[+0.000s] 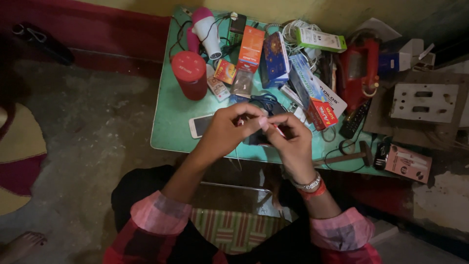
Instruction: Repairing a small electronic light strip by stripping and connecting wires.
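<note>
Both hands meet over the green table [171, 122]: left hand [224, 129] and right hand [293, 142] pinch a small, unclear item between fingertips. A white phone [199, 125] lies just left of the left fingers.

glossy table [168, 122], rough floor [93, 142], metal watch [308, 185]

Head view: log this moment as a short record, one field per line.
surface: green table, crowded with small goods
left hand: pinching a small, partly red item; kind cannot be told
right hand: fingertips meet the left hand's on that item
under the hands: white phone, flat on the table
behind the hands: red cylinder speaker, pink-and-white hair dryer, orange box
right wrist: metal watch, red band
</note>
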